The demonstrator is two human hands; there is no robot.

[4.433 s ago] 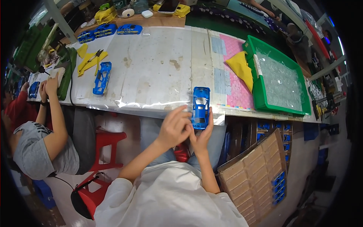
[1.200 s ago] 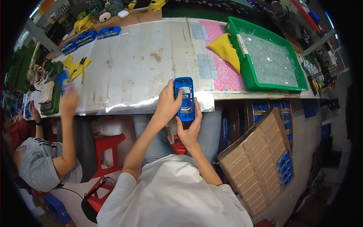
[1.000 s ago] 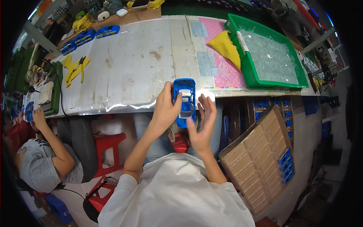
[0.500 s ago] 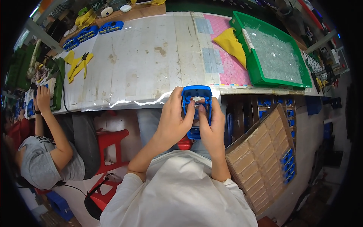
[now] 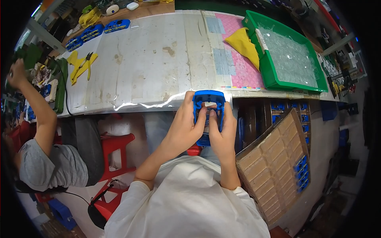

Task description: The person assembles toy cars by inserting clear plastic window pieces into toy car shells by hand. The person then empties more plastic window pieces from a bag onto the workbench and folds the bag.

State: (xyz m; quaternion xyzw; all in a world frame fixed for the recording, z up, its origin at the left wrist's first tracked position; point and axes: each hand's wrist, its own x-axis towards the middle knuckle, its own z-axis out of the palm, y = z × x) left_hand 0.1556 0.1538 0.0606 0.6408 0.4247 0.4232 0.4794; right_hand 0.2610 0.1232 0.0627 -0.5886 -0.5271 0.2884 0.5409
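A blue plastic toy car body (image 5: 208,94) is held up in front of me at the near edge of the table, its hollow inside facing me. My left hand (image 5: 183,123) is closed round its left side and my right hand (image 5: 225,133) round its right side. Both thumbs reach into the hollow and press near its middle, where a small clear or whitish piece shows. The thumbs and fingers hide part of the inside.
On the right of the table (image 5: 147,59) stands a green tray (image 5: 274,81) of clear plastic parts, a yellow cloth (image 5: 245,45) beside it. Cutting pliers (image 5: 88,65) lie at left, near several blue car bodies (image 5: 117,26). A cardboard tray (image 5: 270,170) leans at right. A co-worker (image 5: 51,158) sits left.
My hands and the blue car body have hardly moved, with only a slight shift to the right. The co-worker at left has raised an arm up and outward.
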